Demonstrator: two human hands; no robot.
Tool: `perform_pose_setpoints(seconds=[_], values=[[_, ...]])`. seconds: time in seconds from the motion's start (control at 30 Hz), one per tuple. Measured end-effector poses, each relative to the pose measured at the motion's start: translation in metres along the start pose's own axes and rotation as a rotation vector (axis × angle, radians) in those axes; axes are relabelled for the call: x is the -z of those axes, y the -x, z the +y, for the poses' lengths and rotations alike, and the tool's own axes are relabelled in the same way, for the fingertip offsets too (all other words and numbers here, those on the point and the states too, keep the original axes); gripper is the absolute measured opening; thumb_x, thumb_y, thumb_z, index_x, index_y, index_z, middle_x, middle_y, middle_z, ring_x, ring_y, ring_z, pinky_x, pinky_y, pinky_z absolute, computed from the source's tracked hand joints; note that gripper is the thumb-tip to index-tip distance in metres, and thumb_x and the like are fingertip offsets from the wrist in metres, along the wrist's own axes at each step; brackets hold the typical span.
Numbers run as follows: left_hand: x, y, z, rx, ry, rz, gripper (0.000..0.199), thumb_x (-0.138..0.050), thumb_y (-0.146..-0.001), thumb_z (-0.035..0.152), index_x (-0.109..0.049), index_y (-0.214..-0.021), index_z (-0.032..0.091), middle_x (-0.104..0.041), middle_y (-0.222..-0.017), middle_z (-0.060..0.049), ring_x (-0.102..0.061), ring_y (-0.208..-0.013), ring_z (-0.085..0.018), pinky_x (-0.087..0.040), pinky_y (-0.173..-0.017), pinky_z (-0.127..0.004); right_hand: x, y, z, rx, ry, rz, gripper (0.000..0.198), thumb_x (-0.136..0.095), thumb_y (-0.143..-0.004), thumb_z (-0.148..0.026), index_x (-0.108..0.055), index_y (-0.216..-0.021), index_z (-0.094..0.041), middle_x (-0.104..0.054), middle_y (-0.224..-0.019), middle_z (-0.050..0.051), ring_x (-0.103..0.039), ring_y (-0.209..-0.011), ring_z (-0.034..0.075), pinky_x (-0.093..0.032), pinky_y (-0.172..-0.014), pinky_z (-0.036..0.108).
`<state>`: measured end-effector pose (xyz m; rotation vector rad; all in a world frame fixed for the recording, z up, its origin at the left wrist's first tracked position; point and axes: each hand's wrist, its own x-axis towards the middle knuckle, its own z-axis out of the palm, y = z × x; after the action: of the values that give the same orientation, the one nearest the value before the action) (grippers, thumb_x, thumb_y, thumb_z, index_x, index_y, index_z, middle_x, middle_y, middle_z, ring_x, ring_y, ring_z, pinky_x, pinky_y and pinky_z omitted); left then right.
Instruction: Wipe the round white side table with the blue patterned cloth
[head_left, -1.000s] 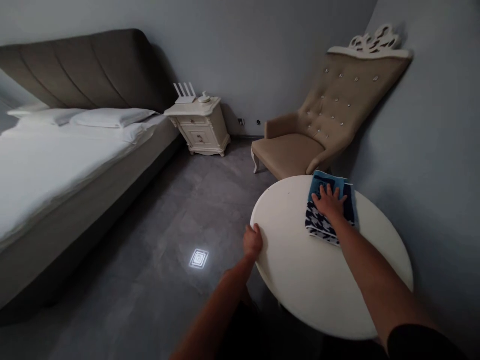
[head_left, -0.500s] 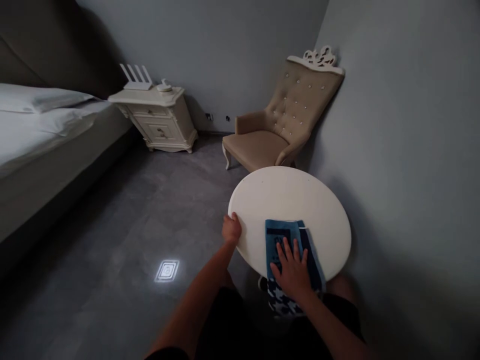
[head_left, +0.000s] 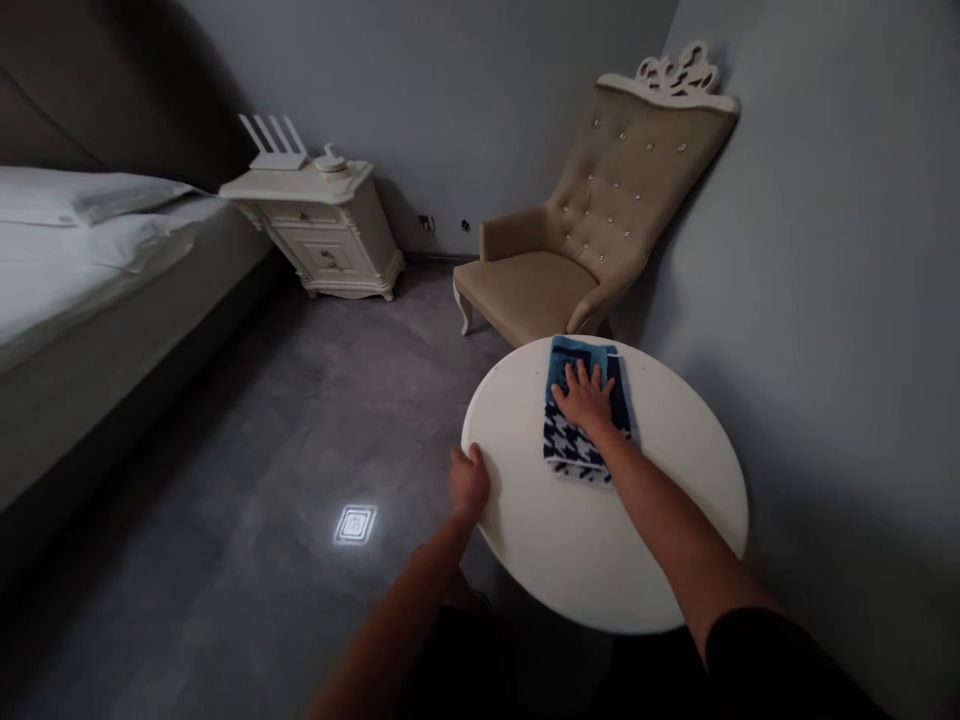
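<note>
A round white table (head_left: 525, 510) stands before me. On its far half lies a folded towel (head_left: 574, 435), blue and navy with a black-and-white houndstooth part. My right hand (head_left: 586, 397) rests flat on the towel with its fingers spread, covering part of the dark printed marks. At the table's left edge, my left hand (head_left: 469, 482) is closed around the rim, thumb on top; its other fingers are mostly hidden below.
Behind the table stands a tan tufted armchair (head_left: 536, 285), close to the far rim. A white nightstand (head_left: 322, 225) carries a router (head_left: 279, 158) and a small white device (head_left: 330, 162). The bed (head_left: 135, 290) is at left, a grey wall (head_left: 847, 250) at right.
My right hand has slid the towel away from me, from the near edge to the far side of the table. My left hand stays on the rim. The view has shifted slightly.
</note>
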<state>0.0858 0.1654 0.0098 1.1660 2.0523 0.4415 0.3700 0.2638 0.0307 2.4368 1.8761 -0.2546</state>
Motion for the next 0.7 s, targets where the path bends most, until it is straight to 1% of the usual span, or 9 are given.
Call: perform_pose_setpoints(seconds=[0.1,0.17,0.23,0.33,0.43,0.5,0.6,0.7], values=[[0.000,-0.002,-0.002,0.007,-0.009,0.004,0.051,-0.038,-0.120,0.051,-0.065,-0.139,0.013,-0.078,-0.144,-0.028,-0.077,-0.137,-0.037,-0.059,-0.109,-0.041,0.013,-0.059,0.000,-0.018,-0.017,0.003,0.089,-0.018,-0.116,-0.073,-0.023,-0.191,-0.027,-0.003,-0.193,0.004,-0.003,-0.178,0.047,-0.009,-0.139,0.081],[-0.002,-0.003,-0.004,0.011,-0.012,0.000,0.052,-0.037,-0.120,0.051,-0.065,-0.142,0.013,-0.079,-0.143,-0.027,-0.077,-0.137,-0.038,-0.058,-0.109,-0.042,0.017,-0.084,0.000,-0.042,-0.029,0.007,0.089,-0.018,-0.116,-0.072,-0.023,-0.191,-0.026,-0.003,-0.193,0.005,-0.003,-0.178,0.047,-0.009,-0.139,0.081],[-0.004,-0.004,-0.006,0.015,-0.013,-0.005,0.052,-0.036,-0.120,0.051,-0.064,-0.142,0.013,-0.079,-0.141,-0.027,-0.077,-0.137,-0.037,-0.058,-0.109,-0.042,0.018,-0.096,0.000,-0.056,-0.034,0.010,0.089,-0.017,-0.116,-0.072,-0.024,-0.191,-0.025,-0.003,-0.193,0.007,-0.003,-0.178,0.047,-0.008,-0.139,0.081],[-0.007,-0.007,-0.007,0.024,-0.016,-0.001,0.051,-0.036,-0.120,0.051,-0.064,-0.141,0.014,-0.080,-0.140,-0.026,-0.077,-0.136,-0.037,-0.058,-0.110,-0.041,0.012,-0.095,-0.001,-0.050,-0.025,0.009,0.089,-0.017,-0.116,-0.072,-0.022,-0.191,-0.025,-0.001,-0.193,0.007,-0.002,-0.178,0.047,-0.006,-0.139,0.080],[-0.008,-0.008,-0.007,0.027,-0.014,0.005,0.051,-0.035,-0.120,0.051,-0.064,-0.139,0.013,-0.079,-0.139,-0.028,-0.078,-0.133,-0.038,-0.058,-0.109,-0.044,0.005,-0.068,-0.004,-0.035,-0.011,-0.002,0.088,-0.018,-0.116,-0.072,-0.021,-0.192,-0.027,0.000,-0.193,0.005,-0.001,-0.178,0.046,-0.006,-0.140,0.079],[-0.007,-0.008,-0.006,0.016,-0.001,0.005,0.052,-0.036,-0.119,0.052,-0.064,-0.138,0.012,-0.079,-0.140,-0.029,-0.078,-0.133,-0.040,-0.058,-0.109,-0.045,-0.001,-0.037,-0.009,-0.015,0.002,-0.004,0.088,-0.019,-0.117,-0.072,-0.022,-0.192,-0.027,0.001,-0.193,0.005,-0.001,-0.178,0.046,-0.008,-0.140,0.080],[-0.005,-0.005,-0.006,-0.005,0.041,0.010,0.051,-0.037,-0.119,0.052,-0.065,-0.136,0.013,-0.077,-0.143,-0.029,-0.076,-0.137,-0.041,-0.057,-0.112,-0.047,-0.013,0.030,-0.018,0.028,0.033,0.005,0.086,-0.022,-0.117,-0.071,-0.025,-0.191,-0.027,0.000,-0.193,0.004,-0.003,-0.178,0.047,-0.009,-0.139,0.080],[-0.004,-0.002,-0.009,-0.014,0.102,0.016,0.050,-0.042,-0.117,0.052,-0.065,-0.137,0.012,-0.077,-0.142,-0.031,-0.076,-0.137,-0.043,-0.056,-0.114,-0.049,-0.032,0.116,-0.027,0.086,0.052,0.021,0.084,-0.026,-0.118,-0.069,-0.027,-0.190,-0.027,0.000,-0.192,0.003,-0.003,-0.179,0.047,-0.008,-0.139,0.080]])
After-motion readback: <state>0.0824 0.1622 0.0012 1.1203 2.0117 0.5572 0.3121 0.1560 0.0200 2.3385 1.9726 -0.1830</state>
